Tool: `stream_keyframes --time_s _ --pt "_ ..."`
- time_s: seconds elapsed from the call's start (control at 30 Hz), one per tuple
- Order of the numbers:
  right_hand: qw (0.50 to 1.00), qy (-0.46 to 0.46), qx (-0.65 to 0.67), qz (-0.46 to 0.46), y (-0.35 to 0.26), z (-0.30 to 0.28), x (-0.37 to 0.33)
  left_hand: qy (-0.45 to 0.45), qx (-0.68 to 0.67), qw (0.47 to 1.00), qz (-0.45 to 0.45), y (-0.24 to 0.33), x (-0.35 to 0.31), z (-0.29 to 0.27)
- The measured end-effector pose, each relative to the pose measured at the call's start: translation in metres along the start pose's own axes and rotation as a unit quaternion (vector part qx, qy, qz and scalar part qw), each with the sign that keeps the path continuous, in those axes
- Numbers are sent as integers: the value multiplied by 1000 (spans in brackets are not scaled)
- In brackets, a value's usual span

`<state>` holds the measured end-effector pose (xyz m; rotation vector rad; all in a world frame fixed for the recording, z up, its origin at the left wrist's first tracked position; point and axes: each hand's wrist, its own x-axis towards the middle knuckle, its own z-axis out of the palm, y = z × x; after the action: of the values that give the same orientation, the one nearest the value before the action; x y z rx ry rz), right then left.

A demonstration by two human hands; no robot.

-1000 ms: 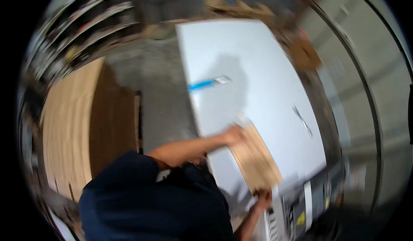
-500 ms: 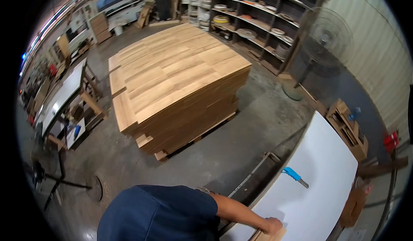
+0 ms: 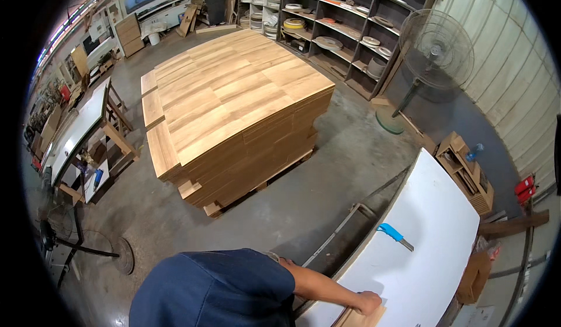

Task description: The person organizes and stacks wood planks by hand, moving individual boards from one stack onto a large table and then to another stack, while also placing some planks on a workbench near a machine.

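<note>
My left arm, in a dark blue short sleeve, reaches right from the lower edge over a white tabletop (image 3: 429,210). My left hand (image 3: 367,302) is closed over the end of a light wood-grain board (image 3: 369,319) at the table's near side. Most of that board is cut off by the lower edge, and my fingertips are partly hidden. Farther up the tabletop lies a utility knife (image 3: 392,233) with a blue handle, apart from my hand. My right hand is not in view.
A tall stack of wood-grain panels (image 3: 234,93) stands on a pallet ahead. Behind it are dark shelves (image 3: 345,32) with rolls of edging. A pedestal fan (image 3: 435,49) stands at the right wall, a wooden crate (image 3: 464,169) beside the table. Another white-topped table (image 3: 82,131) is at left.
The whole view has shifted slightly, so the surroundings sit a little farther left and higher. My left hand stays on the board, with little visible movement.
</note>
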<state>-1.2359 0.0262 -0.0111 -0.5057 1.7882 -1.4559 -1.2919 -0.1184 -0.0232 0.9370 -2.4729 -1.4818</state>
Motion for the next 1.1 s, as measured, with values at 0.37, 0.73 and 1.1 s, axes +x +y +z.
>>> stream_keyframes --time_s 0.37,0.73,1.1 --pt "1000 -1 -12 -1 0 1 4 -19 -12 1000 -11 -1 3 6" --pt "998 -44 -33 -6 -9 14 10 0 -27 1000 -4 -7 12 10" --pt "992 -106 -60 -15 -14 29 15 -18 31 998 57 -33 58 62"
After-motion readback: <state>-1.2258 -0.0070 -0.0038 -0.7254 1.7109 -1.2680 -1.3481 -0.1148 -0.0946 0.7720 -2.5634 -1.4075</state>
